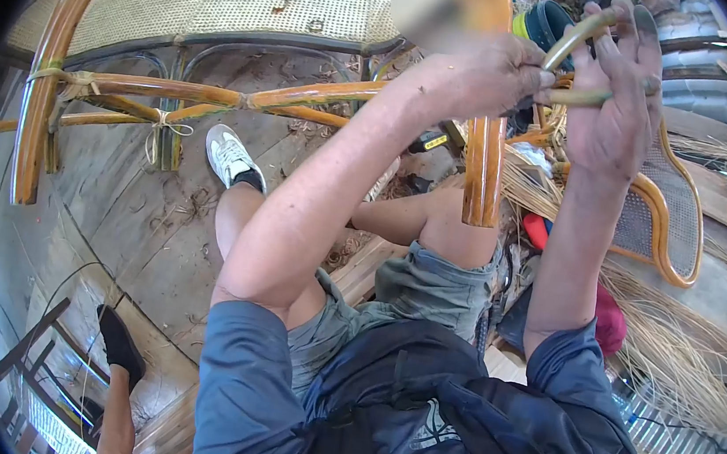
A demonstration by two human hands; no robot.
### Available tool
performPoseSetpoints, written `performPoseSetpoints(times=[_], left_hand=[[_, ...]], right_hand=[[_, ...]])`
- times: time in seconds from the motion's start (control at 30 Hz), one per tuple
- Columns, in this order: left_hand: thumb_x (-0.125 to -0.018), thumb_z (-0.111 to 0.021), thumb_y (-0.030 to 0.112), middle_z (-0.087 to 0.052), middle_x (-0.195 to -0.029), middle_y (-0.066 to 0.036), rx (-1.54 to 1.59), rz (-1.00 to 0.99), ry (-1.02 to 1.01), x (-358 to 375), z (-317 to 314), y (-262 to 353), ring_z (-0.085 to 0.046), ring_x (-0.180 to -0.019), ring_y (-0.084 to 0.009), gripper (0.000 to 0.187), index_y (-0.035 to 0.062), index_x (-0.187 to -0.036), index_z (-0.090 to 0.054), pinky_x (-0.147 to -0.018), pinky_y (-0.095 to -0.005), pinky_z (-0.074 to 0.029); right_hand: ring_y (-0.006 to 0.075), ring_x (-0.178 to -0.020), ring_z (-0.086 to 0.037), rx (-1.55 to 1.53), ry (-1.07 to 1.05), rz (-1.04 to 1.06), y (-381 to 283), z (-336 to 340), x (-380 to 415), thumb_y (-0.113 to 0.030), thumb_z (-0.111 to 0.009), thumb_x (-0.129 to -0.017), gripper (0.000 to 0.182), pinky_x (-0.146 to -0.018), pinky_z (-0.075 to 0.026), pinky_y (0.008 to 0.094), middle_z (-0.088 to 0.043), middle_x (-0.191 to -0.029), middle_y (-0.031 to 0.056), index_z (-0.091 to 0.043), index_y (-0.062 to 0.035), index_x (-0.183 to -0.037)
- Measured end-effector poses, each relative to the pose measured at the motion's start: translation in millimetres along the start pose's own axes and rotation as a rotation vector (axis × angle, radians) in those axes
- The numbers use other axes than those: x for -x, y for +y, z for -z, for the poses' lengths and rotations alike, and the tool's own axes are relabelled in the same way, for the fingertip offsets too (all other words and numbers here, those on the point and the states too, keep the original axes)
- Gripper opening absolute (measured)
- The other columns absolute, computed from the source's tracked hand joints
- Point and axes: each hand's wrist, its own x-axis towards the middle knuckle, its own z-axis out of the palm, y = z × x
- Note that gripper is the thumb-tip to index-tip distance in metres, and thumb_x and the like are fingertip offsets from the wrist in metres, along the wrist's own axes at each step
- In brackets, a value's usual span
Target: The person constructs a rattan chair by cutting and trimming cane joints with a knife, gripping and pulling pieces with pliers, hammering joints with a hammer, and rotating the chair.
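In front of me at the upper right, a bent strip of greenish cane (583, 39) runs between my two hands. My left hand (499, 77) pinches the strip near its lower bend, thumb and fingers closed. My right hand (612, 120) is raised with its palm side showing, its fingers curled around the other part of the strip. A thin metal blade (645, 24) shows by the right fingertips; its handle is hidden. Just beneath my left hand stands a glossy orange-brown pole (482, 173) of a rattan frame.
A long rattan bench frame (161, 89) with a woven cane panel (237, 1) spans the upper left. Loose cane strands (678, 349) and a curved woven chair part (662, 214) lie at right. Another person's dark shoe (120, 339) is at lower left. Shavings litter the floor.
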Motion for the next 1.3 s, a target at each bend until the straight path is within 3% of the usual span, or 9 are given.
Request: performPoseSetpoints(times=[0.03,0.13,0.2,0.33,0.43,0.57,0.87,1.07,1.3], left_hand=[[-0.097,-0.052,0.027,-0.047,-0.061,0.004,-0.004,-0.025,0.019,-4,3,-7,-0.040,-0.050,-0.0039,0.027,0.0031,-0.088,-0.062,-0.044,-0.0209,-0.032],[-0.098,-0.050,0.030,-0.049,-0.062,0.003,-0.017,-0.041,0.057,-11,13,-12,-0.043,-0.052,-0.0050,0.031,0.0025,-0.090,-0.062,-0.047,-0.0219,-0.036],[-0.098,-0.049,0.031,-0.051,-0.063,0.002,0.008,-0.068,0.058,-14,17,-12,-0.045,-0.052,-0.0055,0.032,0.0023,-0.092,-0.062,-0.048,-0.0225,-0.038],[-0.093,-0.055,0.030,-0.068,-0.079,-0.013,-0.173,-0.165,0.171,-15,26,-13,-0.066,-0.071,-0.0230,0.030,0.0074,-0.109,-0.066,-0.068,-0.0346,-0.052],[-0.091,-0.056,0.024,-0.068,-0.083,-0.015,-0.251,-0.215,0.211,-16,33,-17,-0.066,-0.075,-0.0272,0.026,0.0074,-0.107,-0.067,-0.070,-0.0367,-0.052],[-0.093,-0.052,0.019,-0.054,-0.066,-0.005,-0.098,-0.136,0.127,-13,46,-11,-0.052,-0.058,-0.0126,0.023,-0.0025,-0.093,-0.060,-0.055,-0.0274,-0.044],[-0.092,-0.044,0.014,-0.056,-0.066,-0.005,0.180,-0.087,0.180,12,51,-6,-0.055,-0.062,-0.0129,0.025,-0.0041,-0.101,-0.059,-0.058,-0.0288,-0.045],[-0.092,-0.044,0.015,-0.059,-0.071,-0.008,0.175,-0.088,0.192,21,57,-15,-0.056,-0.065,-0.0138,0.027,-0.0046,-0.100,-0.060,-0.061,-0.0296,-0.046],[-0.093,-0.044,0.017,-0.060,-0.071,-0.010,0.109,-0.098,0.275,14,52,-24,-0.057,-0.067,-0.0166,0.028,-0.0050,-0.097,-0.061,-0.063,-0.0318,-0.046]], right_hand=[[0.0268,-0.106,-0.056,-0.111,-0.062,-0.017,1,-2,-3,0.000,-0.054,-0.084,0.040,-0.096,-0.046,0.0393,-0.058,-0.112,0.0186,-0.048,0.0060,-0.123],[0.0287,-0.116,-0.050,0.124,-0.088,0.092,25,3,-8,0.000,-0.059,-0.082,0.056,-0.103,-0.040,0.0387,-0.052,-0.124,0.0143,-0.039,0.0040,-0.134],[0.0279,-0.115,-0.051,0.204,-0.060,0.061,31,4,-11,-0.001,-0.059,-0.082,0.053,-0.102,-0.041,0.0379,-0.053,-0.122,0.0145,-0.041,0.0044,-0.131],[0.0261,-0.116,-0.051,0.219,-0.128,-0.021,40,11,-21,0.001,-0.057,-0.083,0.051,-0.102,-0.041,0.0366,-0.053,-0.124,0.0142,-0.042,0.0038,-0.131],[0.0244,-0.115,-0.051,0.211,-0.133,-0.074,45,6,-24,0.003,-0.057,-0.083,0.053,-0.099,-0.044,0.0347,-0.052,-0.125,0.0143,-0.040,0.0040,-0.133],[0.0224,-0.115,-0.051,0.293,-0.209,-0.093,46,-4,-27,0.005,-0.055,-0.082,0.058,-0.097,-0.044,0.0314,-0.050,-0.128,0.0148,-0.035,0.0044,-0.136],[0.0224,-0.119,-0.049,0.428,-0.285,-0.227,55,-35,-31,0.014,-0.049,-0.077,0.066,-0.093,-0.047,0.0277,-0.044,-0.134,0.0200,-0.029,0.0054,-0.140],[0.0192,-0.116,-0.051,0.422,-0.403,-0.311,61,-47,-31,0.017,-0.045,-0.074,0.068,-0.087,-0.051,0.0236,-0.040,-0.138,0.0211,-0.029,0.0067,-0.139],[0.0190,-0.112,-0.054,0.349,-0.424,-0.351,63,-42,-37,0.017,-0.045,-0.073,0.069,-0.093,-0.048,0.0227,-0.040,-0.138,0.0213,-0.027,0.0079,-0.139]])
